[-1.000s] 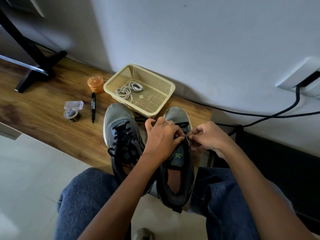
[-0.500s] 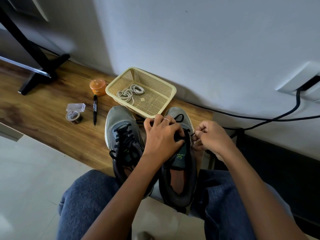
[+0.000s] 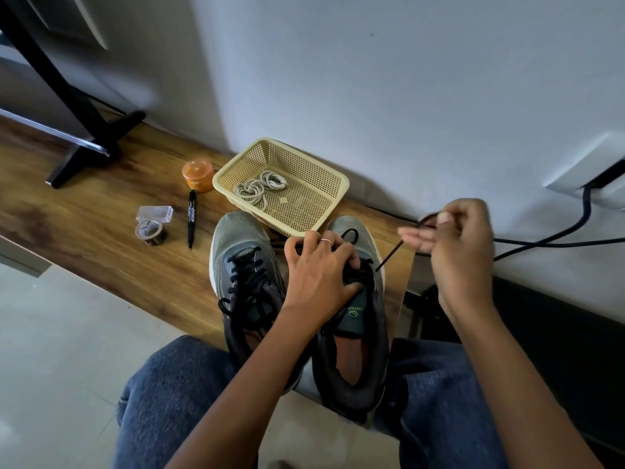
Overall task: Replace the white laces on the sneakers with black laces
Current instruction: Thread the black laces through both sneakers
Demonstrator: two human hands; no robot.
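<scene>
My right hand [image 3: 453, 238] pinches the thin black lace [image 3: 389, 257] taut, up and right from an eyelet of the right grey-and-black sneaker [image 3: 358, 333] — my left hand [image 3: 318, 269], nearer, clamps curled fingers on its laced throat — white laces [image 3: 258, 187] in the basket.

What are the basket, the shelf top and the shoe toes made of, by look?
Basket: likely moulded plastic, cream, matte; even grid of small holes.
Shelf: wood or wood-look laminate, brown, slight sheen; grain streaks visible.
Shoe toes: probably knit mesh fabric, grey; fine woven texture.
</scene>
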